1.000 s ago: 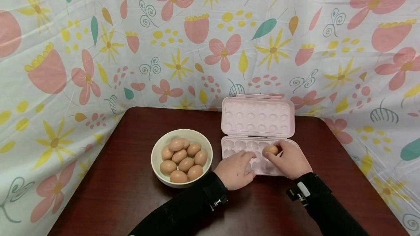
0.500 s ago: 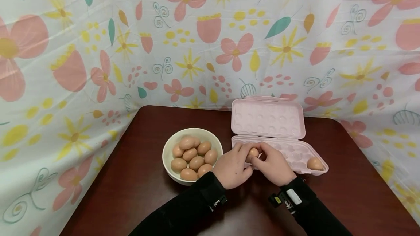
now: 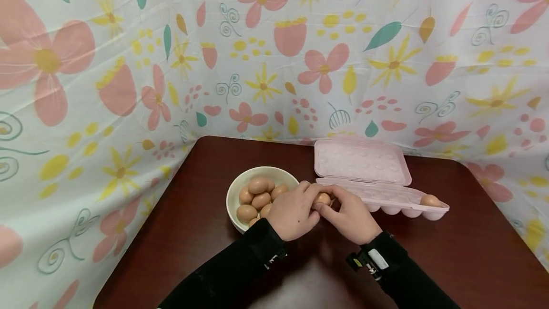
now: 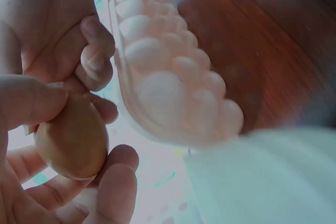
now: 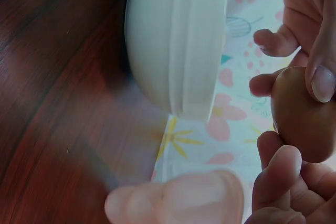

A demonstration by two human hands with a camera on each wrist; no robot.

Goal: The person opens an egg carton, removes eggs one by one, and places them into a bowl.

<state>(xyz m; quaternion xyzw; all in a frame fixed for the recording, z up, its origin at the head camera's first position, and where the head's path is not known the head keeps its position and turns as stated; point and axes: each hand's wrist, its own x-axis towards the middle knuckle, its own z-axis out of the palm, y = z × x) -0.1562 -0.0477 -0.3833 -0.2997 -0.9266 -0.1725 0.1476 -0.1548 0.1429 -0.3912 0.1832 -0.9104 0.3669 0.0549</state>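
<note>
A brown egg (image 3: 322, 199) is held between both hands, above the gap between the bowl and the carton. My left hand (image 3: 295, 213) pinches it, with the thumb lying on the egg in the left wrist view. From the other side, the curled fingers of my right hand (image 3: 352, 217) grip the same egg (image 5: 304, 114). Brown eggs (image 3: 260, 200) lie in a cream bowl (image 3: 233, 209), partly covered by my left hand. The pink egg carton (image 3: 364, 161) has its lid raised, and its base tips up at the front. One egg (image 3: 430, 200) sits at its right end.
The dark wooden table (image 3: 317, 271) extends in front of the hands and to the right of the carton. A floral cloth (image 3: 274, 85) hangs close behind the table's back edge and along its sides.
The right hand has carried its egg left from over the carton to the left hand, which now grips it too. The carton's base has tipped up at the front. The head view has shifted left.
</note>
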